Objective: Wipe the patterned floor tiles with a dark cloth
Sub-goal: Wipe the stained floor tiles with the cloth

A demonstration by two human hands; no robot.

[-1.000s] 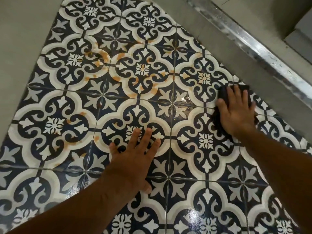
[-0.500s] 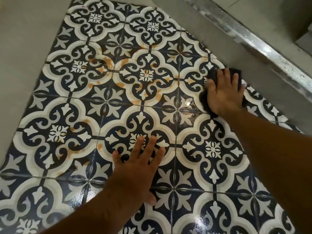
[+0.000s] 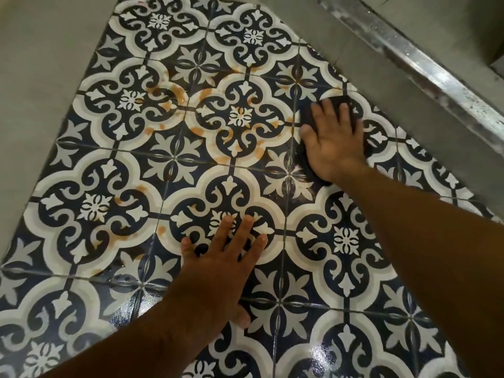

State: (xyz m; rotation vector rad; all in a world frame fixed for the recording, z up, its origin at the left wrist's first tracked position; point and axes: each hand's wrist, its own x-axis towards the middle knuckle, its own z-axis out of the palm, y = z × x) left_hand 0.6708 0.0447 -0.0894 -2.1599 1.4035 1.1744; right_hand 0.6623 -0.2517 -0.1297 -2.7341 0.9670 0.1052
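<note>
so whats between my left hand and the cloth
Head view: only bare patterned tiles between left hand and dark cloth, wet and shiny near the cloth; orange stains sit just left.

The floor tiles (image 3: 191, 165) carry navy scrollwork and white flowers inside cream quatrefoils, with pale grey leaf stars between. Orange-brown stains (image 3: 204, 92) blotch the far middle ones. The cloth (image 3: 333, 101) is black. Plain grey floor (image 3: 41, 64) borders them; the far-right strip (image 3: 436, 77) is dull silver.

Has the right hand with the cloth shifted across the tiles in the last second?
Yes. The right hand pressing the dark cloth slid forward and left across the patterned tiles, closer to the orange stains.
</note>
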